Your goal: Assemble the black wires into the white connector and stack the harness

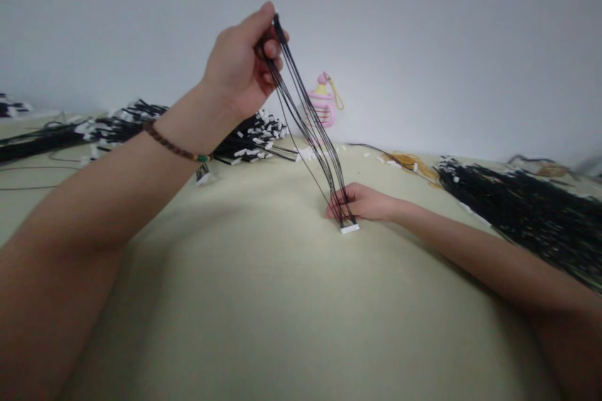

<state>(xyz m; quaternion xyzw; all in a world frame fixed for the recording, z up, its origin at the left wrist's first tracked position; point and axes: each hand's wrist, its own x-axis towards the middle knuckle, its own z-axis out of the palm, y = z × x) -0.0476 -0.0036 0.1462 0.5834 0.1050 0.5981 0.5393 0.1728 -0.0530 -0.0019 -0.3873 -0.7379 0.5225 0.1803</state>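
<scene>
Pulling too hard with your left hand point(242, 66), which pinches the raised end of the black wires point(301, 124), could strain them at the white connector point(350, 229), low over the surface point(263, 301) beside your right hand point(365, 202), whose hold I cannot tell.

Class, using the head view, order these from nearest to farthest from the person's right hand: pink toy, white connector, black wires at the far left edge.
From the right hand:
1. White connector: just below the hand in view.
2. Pink toy: behind, by the wall.
3. Black wires at the far left edge: beyond the left forearm.
</scene>
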